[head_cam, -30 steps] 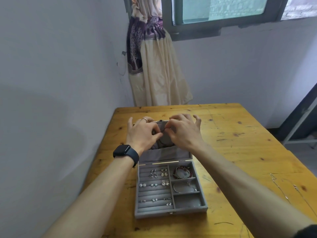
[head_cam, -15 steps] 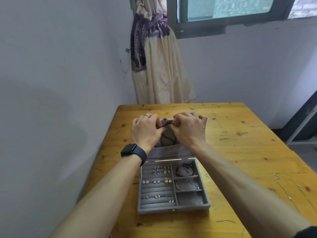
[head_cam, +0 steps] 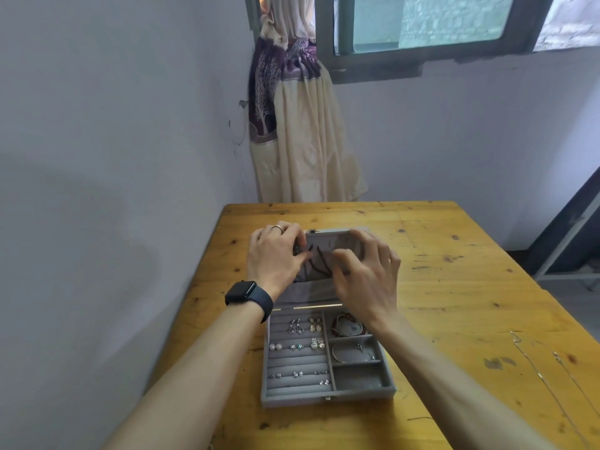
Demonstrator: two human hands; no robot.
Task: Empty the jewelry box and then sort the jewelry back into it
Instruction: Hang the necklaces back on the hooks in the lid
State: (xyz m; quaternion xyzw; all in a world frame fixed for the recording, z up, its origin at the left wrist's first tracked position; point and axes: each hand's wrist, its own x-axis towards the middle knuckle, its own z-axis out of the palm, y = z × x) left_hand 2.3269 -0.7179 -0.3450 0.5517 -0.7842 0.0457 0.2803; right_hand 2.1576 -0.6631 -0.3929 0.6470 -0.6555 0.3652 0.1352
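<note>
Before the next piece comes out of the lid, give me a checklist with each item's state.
1. Lid of the jewelry box stands open: ok.
2. Left hand pinches the dark cords in the lid: ok.
3. Right hand has a hold on something: cannot tell; its fingers curl at the lid.
4. Cords free of tangles: cannot tell.
5. Box sits flat on the table: ok.
6. Tray emptied: not ok; earrings and a bracelet lie in their compartments.
</note>
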